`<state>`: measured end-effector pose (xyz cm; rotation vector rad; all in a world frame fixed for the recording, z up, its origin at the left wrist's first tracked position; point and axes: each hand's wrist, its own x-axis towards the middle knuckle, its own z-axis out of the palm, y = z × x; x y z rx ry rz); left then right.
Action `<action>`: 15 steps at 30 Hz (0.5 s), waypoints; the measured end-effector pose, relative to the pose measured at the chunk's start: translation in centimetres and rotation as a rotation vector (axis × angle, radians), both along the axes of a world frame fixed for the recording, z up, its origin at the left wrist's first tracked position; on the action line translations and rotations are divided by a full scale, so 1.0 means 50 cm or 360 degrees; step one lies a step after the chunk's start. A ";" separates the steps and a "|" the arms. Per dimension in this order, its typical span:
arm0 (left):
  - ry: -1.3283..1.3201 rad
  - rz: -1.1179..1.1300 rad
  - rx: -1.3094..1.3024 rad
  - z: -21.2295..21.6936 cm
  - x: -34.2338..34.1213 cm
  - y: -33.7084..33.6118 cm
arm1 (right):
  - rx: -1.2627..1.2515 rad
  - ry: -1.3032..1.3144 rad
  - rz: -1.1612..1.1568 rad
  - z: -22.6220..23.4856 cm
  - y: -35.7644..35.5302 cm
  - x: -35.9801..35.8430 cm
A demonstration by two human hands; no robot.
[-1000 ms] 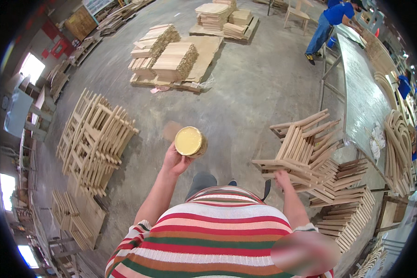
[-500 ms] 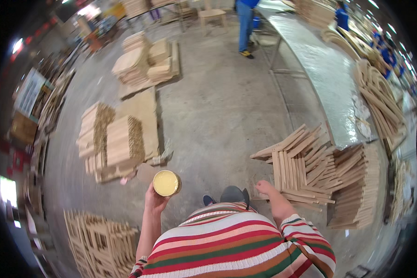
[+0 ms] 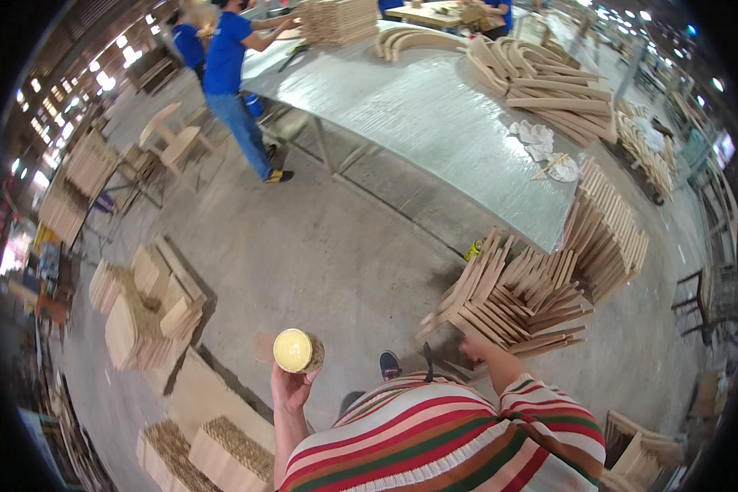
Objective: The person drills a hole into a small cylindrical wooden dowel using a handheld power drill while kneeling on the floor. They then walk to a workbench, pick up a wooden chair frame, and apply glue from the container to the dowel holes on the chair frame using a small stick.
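My left hand (image 3: 292, 389) is wrapped round a round tub (image 3: 298, 351) filled almost to the rim with a pale yellow paste. A flat brown piece (image 3: 264, 347) sticks out beside the tub; whether my fingers hold it too is hidden. My right hand (image 3: 474, 348) hangs low with curled fingers, close to a stack of angled wooden parts (image 3: 508, 299). Whatever is in those fingers is too small and dark to name.
A long table (image 3: 435, 139) with a shiny covering runs along the right, bearing curved wooden parts (image 3: 558, 90) and crumpled white cloth (image 3: 537, 141). A person in blue (image 3: 230, 53) stands at its far side. Stacked wooden panels (image 3: 139, 328) lie on the floor at left.
My view has swung to the right, bringing the table and people nearer the middle while the panel stacks slide left and down. My left hand still carries the tub.
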<state>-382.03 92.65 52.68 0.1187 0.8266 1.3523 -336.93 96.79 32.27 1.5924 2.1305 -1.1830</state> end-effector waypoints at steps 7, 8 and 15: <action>0.0012 -0.0252 0.0062 0.025 -0.069 0.344 | 0.0383 0.0489 -0.0691 0.140 0.391 -0.253; 0.0074 -0.0350 0.0108 0.028 -0.064 0.394 | 0.0477 0.0584 -0.0764 0.149 0.415 -0.273; 0.0110 -0.0747 0.0024 0.039 -0.100 0.728 | 0.0940 0.0874 -0.1382 0.257 0.580 -0.340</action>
